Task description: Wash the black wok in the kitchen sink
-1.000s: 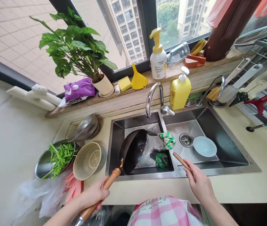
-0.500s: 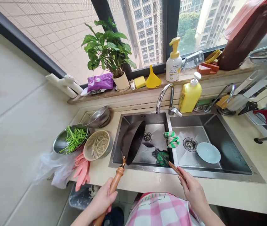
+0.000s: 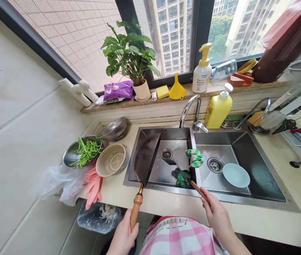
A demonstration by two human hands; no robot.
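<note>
My left hand (image 3: pixel 125 232) is closed around the wooden handle of a dark wok (image 3: pixel 144 159). The wok is tipped steeply on its side in the left sink basin (image 3: pixel 175 140), its outer side to the left. My right hand (image 3: pixel 215 212) grips the wooden handle of a wok spatula (image 3: pixel 170 162), whose metal blade is low in the same basin. A green scrubbing cloth (image 3: pixel 183 179) and a dark mesh scourer (image 3: pixel 175 173) lie by the spatula's shaft. Over the basin divider hangs a green-and-white cloth (image 3: pixel 194 158).
A pale blue bowl (image 3: pixel 236 175) sits in the right basin. Above the divider arches the faucet (image 3: pixel 190 108), beside a yellow soap bottle (image 3: pixel 219 109). Left of the sink are a beige strainer basket (image 3: pixel 111 160), a bowl of green vegetables (image 3: pixel 69 156) and pink gloves (image 3: pixel 94 187).
The wok has turned steeper onto its edge, showing less of its inside. Its handle and my left hand shifted slightly right. My right hand and the spatula barely moved; the view shifted a little.
</note>
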